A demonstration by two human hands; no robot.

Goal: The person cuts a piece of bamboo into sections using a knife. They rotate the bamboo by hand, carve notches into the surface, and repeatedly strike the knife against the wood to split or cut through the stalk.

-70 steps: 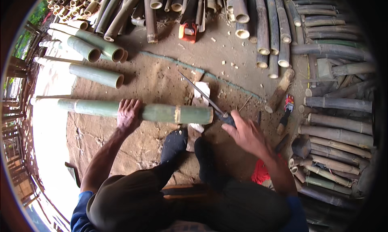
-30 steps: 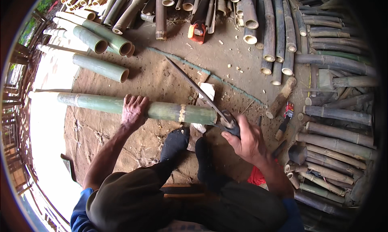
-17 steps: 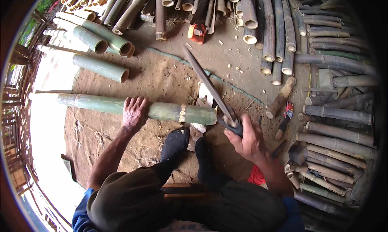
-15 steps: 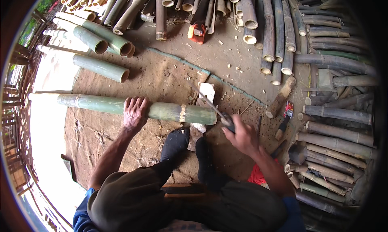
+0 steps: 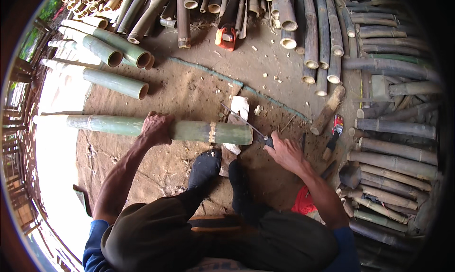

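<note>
Green bamboo pole [image 5: 192, 131] spans left to centre over a pale block [image 5: 240, 105], left grip [image 5: 158, 128] clasping its top, right grip [image 5: 287, 151] wrapped around a long knife [image 5: 245, 122], and if the round stem rolls under loose pressure, that edge could glance toward the near socked feet [image 5: 206, 169].

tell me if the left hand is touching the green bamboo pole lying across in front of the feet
Touching: the head view shows the left hand clasped over the green bamboo pole, with no gap showing between them.
</note>
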